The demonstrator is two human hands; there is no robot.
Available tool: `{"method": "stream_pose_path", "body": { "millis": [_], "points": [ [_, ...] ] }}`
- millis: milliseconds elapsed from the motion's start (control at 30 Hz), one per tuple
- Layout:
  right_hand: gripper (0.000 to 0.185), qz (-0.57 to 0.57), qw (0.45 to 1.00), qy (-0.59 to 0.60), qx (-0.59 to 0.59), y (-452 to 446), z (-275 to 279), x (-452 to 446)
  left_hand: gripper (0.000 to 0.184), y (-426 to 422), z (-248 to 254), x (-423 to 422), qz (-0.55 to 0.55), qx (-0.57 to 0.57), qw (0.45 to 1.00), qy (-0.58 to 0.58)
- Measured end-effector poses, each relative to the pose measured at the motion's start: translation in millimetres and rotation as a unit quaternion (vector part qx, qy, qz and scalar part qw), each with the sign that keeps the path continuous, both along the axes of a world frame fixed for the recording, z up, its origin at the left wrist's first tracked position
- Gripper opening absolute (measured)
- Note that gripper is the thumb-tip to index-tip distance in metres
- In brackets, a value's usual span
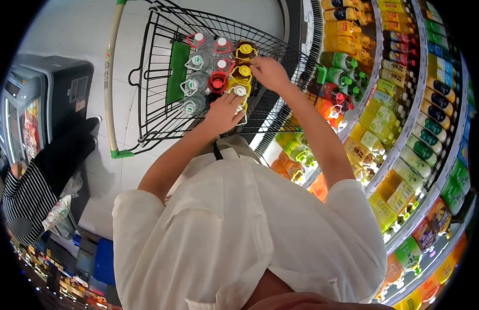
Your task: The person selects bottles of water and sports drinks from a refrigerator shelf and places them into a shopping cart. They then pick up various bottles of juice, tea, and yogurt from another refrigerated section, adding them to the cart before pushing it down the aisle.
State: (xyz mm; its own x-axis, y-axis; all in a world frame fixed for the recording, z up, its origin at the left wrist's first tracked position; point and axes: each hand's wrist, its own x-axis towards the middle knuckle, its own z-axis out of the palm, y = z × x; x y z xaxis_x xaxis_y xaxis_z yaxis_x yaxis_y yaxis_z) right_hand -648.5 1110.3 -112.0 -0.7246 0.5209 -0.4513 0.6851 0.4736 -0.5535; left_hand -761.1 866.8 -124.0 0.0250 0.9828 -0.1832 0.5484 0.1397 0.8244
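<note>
Several large bottles stand upright in a black wire shopping cart [154, 80]. My left hand [224, 113] has its fingers curled over the top of a white-capped bottle [240, 91] with yellow contents. To its right, my right hand [271, 75] is bent around the side of a yellow-capped bottle [242, 73]; its fingertips are partly hidden. Behind that one is a dark bottle [245, 50] with a yellow cap and handle. Clear bottles [199, 63] with white caps and a red-capped bottle [218, 82] fill the left side of the group.
The cart's handlebar [111, 77] runs along the left. Shelves of drink bottles [399, 129] curve along the right, close to the cart. At far left, a person in a striped top [30, 201] is by a grey cabinet [69, 77]. Pale tiles [121, 31] cover the floor.
</note>
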Motion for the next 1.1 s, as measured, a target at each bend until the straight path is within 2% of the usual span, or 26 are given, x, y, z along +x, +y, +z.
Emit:
{"method": "stream_pose_path", "body": {
  "millis": [133, 200, 233, 267, 300, 367, 467, 533, 667, 700, 733, 767, 900, 967, 1100],
  "points": [
    [0.038, -0.014, 0.998, -0.029, 0.052, -77.5, 21.3, 115.6, 0.057, -68.2, 16.2, -21.7, -0.077, -0.055, 0.995, 0.014],
    [0.051, -0.021, 0.995, -0.049, 0.09, -125.5, 22.5, 174.4, 0.059, -95.3, 14.4, -30.3, -0.121, -0.059, 0.987, 0.087],
    [0.051, -0.035, 0.994, -0.045, 0.09, -145.3, 22.0, 197.5, 0.06, -104.7, 14.9, -32.7, -0.111, -0.075, 0.984, 0.117],
    [0.057, -0.035, 0.99, -0.092, 0.102, -166.3, 21.6, 218.7, 0.06, -104.9, 16.6, -32.1, -0.128, -0.073, 0.981, 0.123],
    [0.064, -0.036, 0.983, -0.14, 0.115, -183.3, 19.1, 233.0, 0.06, -100.6, 17.2, -30.1, -0.13, -0.118, 0.975, 0.134],
    [0.069, -0.056, 0.982, -0.135, 0.122, -209.3, 7.2, 252.5, 0.06, -91.5, 23.5, -21.8, -0.135, -0.185, 0.96, 0.163],
    [0.077, -0.08, 0.978, -0.15, 0.125, -219.2, -3.9, 249.7, 0.062, -94.7, 13.2, -18.8, -0.154, -0.179, 0.952, 0.197],
    [0.077, -0.105, 0.961, -0.187, 0.176, -224.7, -13.8, 242.5, 0.063, -91.6, 11.1, -20.5, -0.181, -0.183, 0.941, 0.218],
    [0.082, -0.113, 0.964, -0.195, 0.14, -218.1, -9.1, 241.3, 0.059, -93.5, 1.3, -17.7, -0.164, -0.174, 0.945, 0.224],
    [0.084, -0.108, 0.963, -0.209, 0.131, -213.9, -4.5, 238.4, 0.062, -90.4, 3.1, -17.6, -0.16, -0.204, 0.942, 0.213],
    [0.084, -0.116, 0.962, -0.209, 0.129, -210.6, -1.8, 237.0, 0.066, -90.1, 3.3, -18.0, -0.154, -0.235, 0.938, 0.202],
    [0.084, -0.105, 0.962, -0.221, 0.122, -206.2, 0.8, 234.5, 0.064, -90.3, 3.8, -18.0, -0.133, -0.197, 0.951, 0.195],
    [0.083, -0.095, 0.963, -0.237, 0.089, -193.1, 0.1, 235.1, 0.062, -90.3, 2.9, -14.0, -0.126, -0.179, 0.956, 0.195],
    [0.082, -0.09, 0.961, -0.25, 0.073, -189.5, 1.6, 237.9, 0.06, -87.0, 8.5, -10.5, -0.119, -0.22, 0.947, 0.201],
    [0.075, -0.087, 0.964, -0.251, 0.034, -190.6, -0.2, 232.9, 0.058, -88.5, -1.2, -18.6, -0.121, -0.189, 0.956, 0.188]
  ]
}}
